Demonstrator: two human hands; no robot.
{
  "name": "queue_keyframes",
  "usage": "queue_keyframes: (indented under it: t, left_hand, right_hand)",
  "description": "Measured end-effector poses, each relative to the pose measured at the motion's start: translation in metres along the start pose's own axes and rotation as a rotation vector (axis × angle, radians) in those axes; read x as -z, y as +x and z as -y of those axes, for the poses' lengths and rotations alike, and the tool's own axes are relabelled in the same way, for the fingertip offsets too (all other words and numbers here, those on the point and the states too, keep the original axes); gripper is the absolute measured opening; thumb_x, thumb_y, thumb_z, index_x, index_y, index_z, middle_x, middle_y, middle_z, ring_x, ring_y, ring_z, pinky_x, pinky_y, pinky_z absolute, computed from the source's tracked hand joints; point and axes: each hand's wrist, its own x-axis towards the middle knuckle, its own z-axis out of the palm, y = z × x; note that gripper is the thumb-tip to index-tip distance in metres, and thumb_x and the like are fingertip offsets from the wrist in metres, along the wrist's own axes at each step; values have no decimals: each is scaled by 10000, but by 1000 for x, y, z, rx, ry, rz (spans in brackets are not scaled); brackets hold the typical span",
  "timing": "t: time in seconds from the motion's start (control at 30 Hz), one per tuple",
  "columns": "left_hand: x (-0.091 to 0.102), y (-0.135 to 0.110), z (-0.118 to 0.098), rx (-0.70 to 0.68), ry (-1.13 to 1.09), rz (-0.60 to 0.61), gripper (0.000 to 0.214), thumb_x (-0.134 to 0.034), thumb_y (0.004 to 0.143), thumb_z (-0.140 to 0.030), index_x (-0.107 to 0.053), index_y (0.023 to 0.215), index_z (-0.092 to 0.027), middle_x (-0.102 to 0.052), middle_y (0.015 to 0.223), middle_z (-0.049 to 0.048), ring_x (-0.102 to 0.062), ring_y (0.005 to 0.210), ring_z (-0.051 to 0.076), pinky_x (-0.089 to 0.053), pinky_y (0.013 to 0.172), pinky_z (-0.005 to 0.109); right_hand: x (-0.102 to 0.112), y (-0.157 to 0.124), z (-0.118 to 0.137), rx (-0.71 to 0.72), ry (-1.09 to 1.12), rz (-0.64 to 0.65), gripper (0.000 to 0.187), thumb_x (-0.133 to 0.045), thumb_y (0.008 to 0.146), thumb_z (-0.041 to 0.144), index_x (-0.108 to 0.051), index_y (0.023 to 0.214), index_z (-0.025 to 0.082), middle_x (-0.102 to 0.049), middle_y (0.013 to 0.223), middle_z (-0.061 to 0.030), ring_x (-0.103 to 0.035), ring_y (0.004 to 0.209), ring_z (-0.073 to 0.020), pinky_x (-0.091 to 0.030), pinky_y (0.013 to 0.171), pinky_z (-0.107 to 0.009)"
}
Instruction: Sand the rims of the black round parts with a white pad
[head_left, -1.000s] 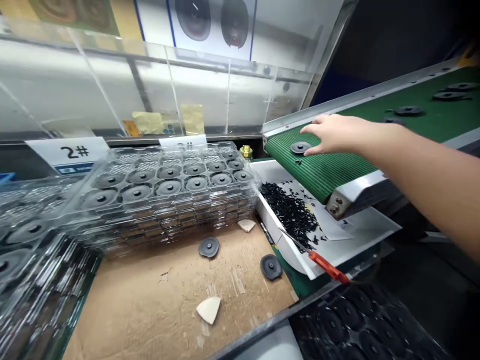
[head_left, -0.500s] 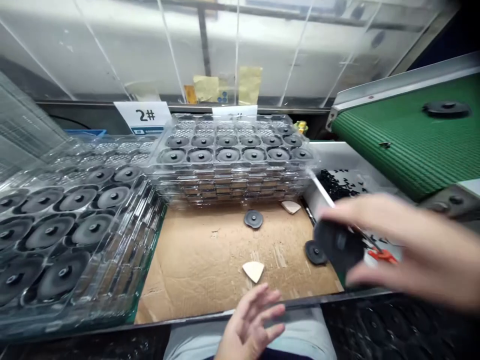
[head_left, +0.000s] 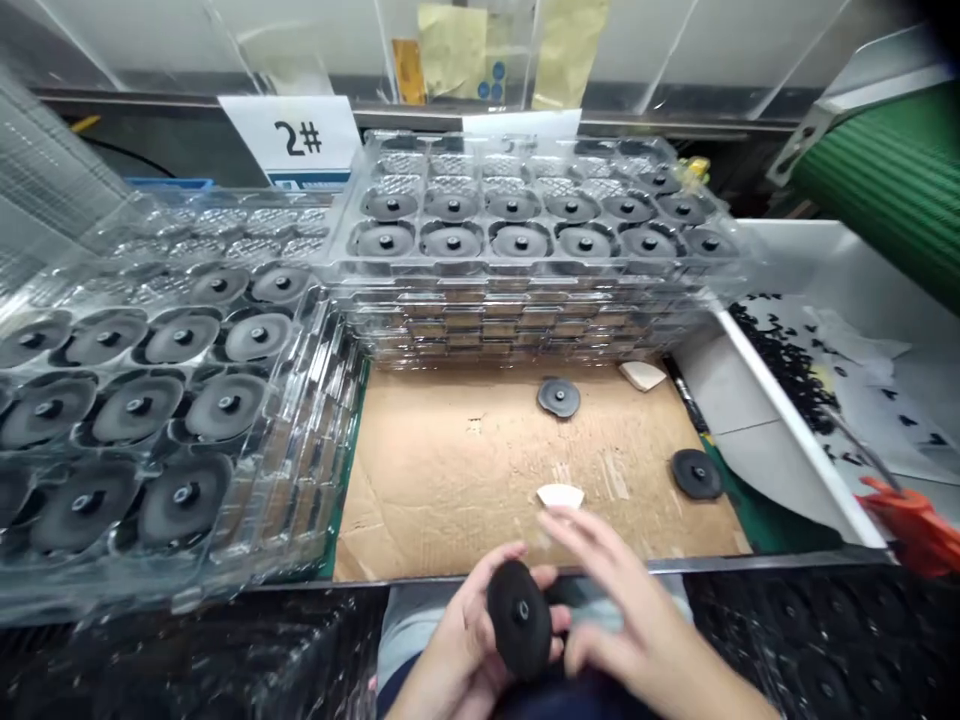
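Two hands at the near edge of a cardboard sheet (head_left: 442,500) laid on the work surface. The left hand (head_left: 465,640) is cupped and partly closed, holding a black hubbed disc (head_left: 520,618) against its palm and fingers. The right hand (head_left: 637,630) is partly open, its fingers spread just beside the disc's right rim (whether they touch it cannot be told). The disc sits just in front of the sheet's near edge, above the person's lap. Its hub faces up toward the camera at a tilt; the disc is round, but foreshortening gives it an oval outline, with the long axis running nearly front to back.

Behind the sheet stands a stack of clear blister trays (head_left: 525,320), with similar discs in its pockets. A second stack of clear trays (head_left: 315,440) lies along the sheet's left edge. On the sheet are a loose black disc (head_left: 559,397) and a cream wedge (head_left: 560,495). Right of the sheet is a white tray (head_left: 795,420) holding small black pieces (head_left: 780,360).

Risk: the cupped hold looks shallow, so a slip could drop the disc onto the lap or the dark trays (head_left: 825,640) below the near edge. A careless sideways move could also knock the tray stacks.
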Motion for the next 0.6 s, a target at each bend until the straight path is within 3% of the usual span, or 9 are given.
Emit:
queue_keyframes:
  t: [0.1,0.2,0.3,0.43,0.5,0.6]
  left_hand:
    - [-3,-8,-13,-118,-87,-112,492,-747,676,-379,-627,1133,-242,-612,1251,97,-609,1094,311,-465,940,381]
    - [1,-12,-20,-231,-139,-183,454,-739,697,-351,-639,1120,-218,-636,1218,88,-596,1115,308,-426,1002,397]
    - [5,-12,-24,-300,-128,-222,478,-759,676,-335,-640,1119,-199,-646,1204,108,-596,1114,309,-424,1004,407]
    - [-1,-7,-25,-307,-38,-267,498,-782,648,-317,-643,1109,-190,-642,1213,115,-609,1097,266,-463,946,315]
    - [-8,-3,-24,-306,10,-260,538,-798,620,-328,-640,1114,-184,-652,1194,114,-619,1076,240,-483,899,268]
    - [-18,0,-23,-288,63,-240,528,-787,637,-344,-641,1120,-190,-670,1152,108,-624,1056,220,-505,851,244]
  right_hand:
    - [-14,11,-25,-217,-56,-144,390,-503,885,369,-537,1253,242,-530,1166,-130,-647,785,-204,-553,690,-364]
    - [-36,16,-44,-214,-27,-174,293,-477,890,357,-613,1090,191,-538,1107,-152,-621,860,-254,-532,698,-404]
    - [-39,24,-42,-160,40,-138,233,-494,884,337,-644,1000,202,-614,919,-108,-614,833,-247,-521,669,-367]
    - [-8,45,-2,-106,126,-47,128,-579,850,297,-692,887,249,-619,732,-21,-576,598,-156,-469,518,-266]
    - [6,53,29,-85,166,-75,165,-562,876,274,-658,1010,263,-641,852,-19,-595,698,-152,-483,591,-262]
    - [14,53,72,144,239,-229,274,-485,908,171,-575,1166,161,-655,949,-73,-592,849,-186,-482,732,-309]
